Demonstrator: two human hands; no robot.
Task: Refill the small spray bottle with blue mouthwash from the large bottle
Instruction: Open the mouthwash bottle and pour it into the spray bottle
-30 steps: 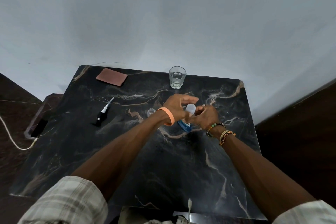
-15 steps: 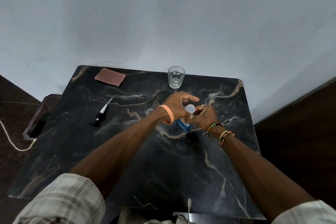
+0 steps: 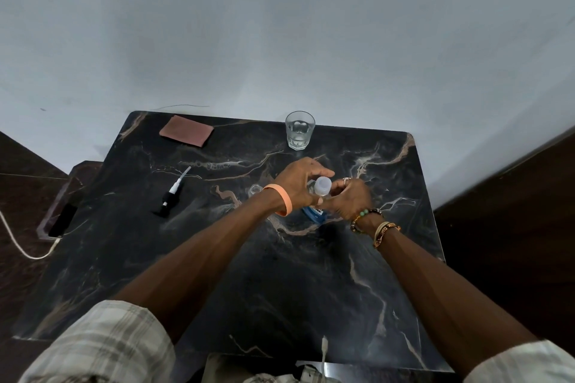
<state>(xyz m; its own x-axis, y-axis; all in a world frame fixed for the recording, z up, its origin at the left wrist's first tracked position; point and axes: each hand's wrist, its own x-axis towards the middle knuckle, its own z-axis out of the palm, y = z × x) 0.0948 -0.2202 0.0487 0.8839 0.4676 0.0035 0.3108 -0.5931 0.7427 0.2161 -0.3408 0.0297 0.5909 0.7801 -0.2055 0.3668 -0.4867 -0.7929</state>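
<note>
L hand (image 3: 299,187) + R hand (image 3: 351,199), both w/ curled-finger grip on lg bottle (image 3: 314,214) betw. them

We see a black, marble-look bench (image 3: 174,258) with pale and tan veins, its far edge against a plain grey-white wall (image 3: 280,25). Dark brown floor (image 3: 513,227) shows on either side of the bench. Left of the bench sits a lower dark ledge (image 3: 84,171), perhaps a step, with a white cable (image 3: 15,239) beside it. The light is soft.
</note>
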